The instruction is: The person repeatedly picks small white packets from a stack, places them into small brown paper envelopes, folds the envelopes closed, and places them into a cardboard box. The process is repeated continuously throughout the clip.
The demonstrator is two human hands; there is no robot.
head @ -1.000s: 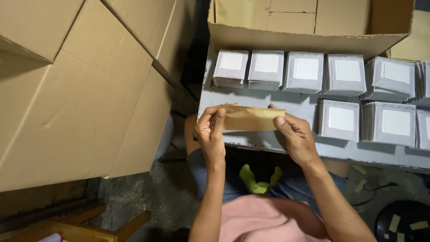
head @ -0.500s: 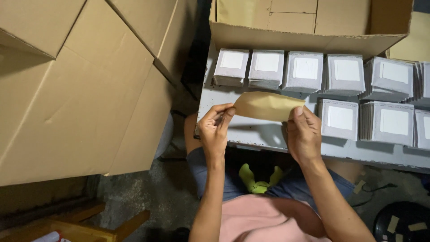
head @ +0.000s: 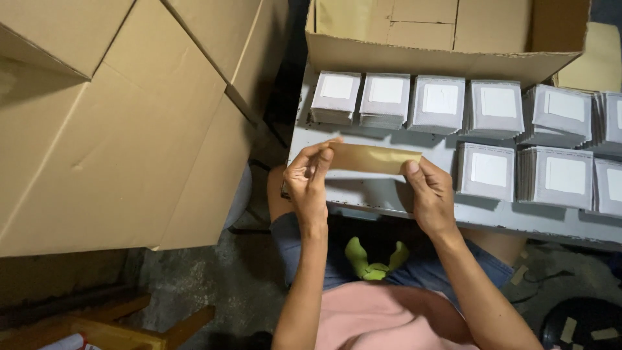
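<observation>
- Open cardboard box point(head: 447, 61) at the far edge of the grey table point(head: 389, 194), flap folded down toward the stacks; contents not visible.
- Large cardboard cartons point(head: 110, 123) filling the left side, closed faces only, nothing seen inside.
- Stacks of small grey packets point(head: 440, 104) with white square labels, lined up in a back row along the box flap; a second, shorter row point(head: 525, 175) nearer, on the right half of the table.
- Thin tan paper strip point(head: 374, 157) held level in the air above the table's near left part, in front of the back row, touching no stack.
- Left hand point(head: 310, 185) at the strip's left end, fingers bent, thumb and fingertips pinching the end, palm turned inward.
- Right hand point(head: 431, 194) at the strip's right end, thumb on the near face, fingers curled behind, pinching the end.
- Both forearms angled up from the lap, wrists close to the table's front edge.
- Green object point(head: 372, 259) on the lap between the forearms, kind unclear.
</observation>
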